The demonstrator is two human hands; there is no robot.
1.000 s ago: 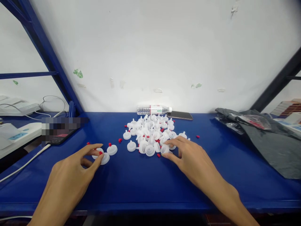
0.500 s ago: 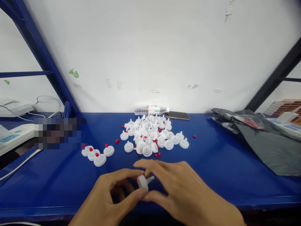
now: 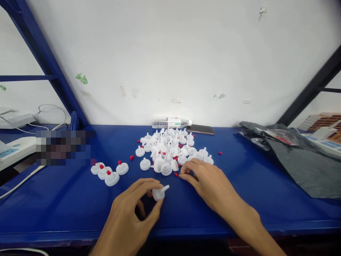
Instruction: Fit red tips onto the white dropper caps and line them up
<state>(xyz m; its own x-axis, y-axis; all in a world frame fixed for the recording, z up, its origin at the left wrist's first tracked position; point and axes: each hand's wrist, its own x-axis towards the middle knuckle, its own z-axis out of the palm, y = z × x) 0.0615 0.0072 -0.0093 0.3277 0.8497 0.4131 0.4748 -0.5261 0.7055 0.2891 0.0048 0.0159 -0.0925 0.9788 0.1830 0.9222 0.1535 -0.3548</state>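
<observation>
My left hand (image 3: 135, 209) pinches a white nozzle cap (image 3: 158, 194) by its round base, between thumb and fingers. The bare spout tilts up to the right. My right hand (image 3: 206, 179) is at the front right edge of a pile of white nozzle caps (image 3: 166, 169). Its thumb and forefinger come together beside a small red tip cap (image 3: 176, 174); what is between them is hidden. More red tip caps lie among the pile. On the left, several white nozzle caps (image 3: 112, 179) stand upright with red tips on their spouts.
A clear bottle (image 3: 160, 123) lies behind the pile, beside a dark phone (image 3: 201, 129). A grey plastic bag (image 3: 301, 167) covers the right side of the blue table (image 3: 66, 213). Power strips and cables (image 3: 18, 145) are at far left. A loose red tip (image 3: 220, 153) lies right of the pile.
My right hand has left the held nozzle cap and moved forward to the red tip caps by the pile. My left hand keeps hold of the nozzle cap, its spout now angled more upward.
</observation>
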